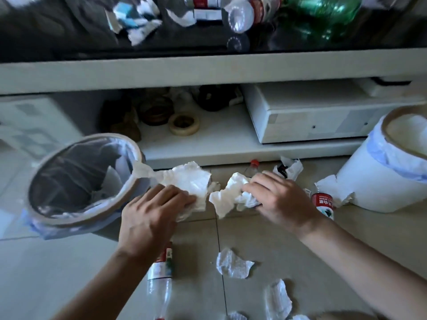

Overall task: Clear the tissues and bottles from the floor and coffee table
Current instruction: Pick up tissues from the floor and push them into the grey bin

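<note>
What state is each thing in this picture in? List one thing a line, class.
Left hand: grips a crumpled tissue.
Right hand: grips another tissue.
Left bin: tilted, lined, some paper inside.
Right bin: upright, lined.
Clear bottle: lying on the floor.
Loose tissue: crumpled on the floor.

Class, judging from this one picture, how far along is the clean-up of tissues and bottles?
Done: some paper already lies inside the left bin. In hand: the left hand grips one tissue and the right hand grips another tissue. Left: a floor bottle, more floor tissues, and bottles on the coffee table.
</note>
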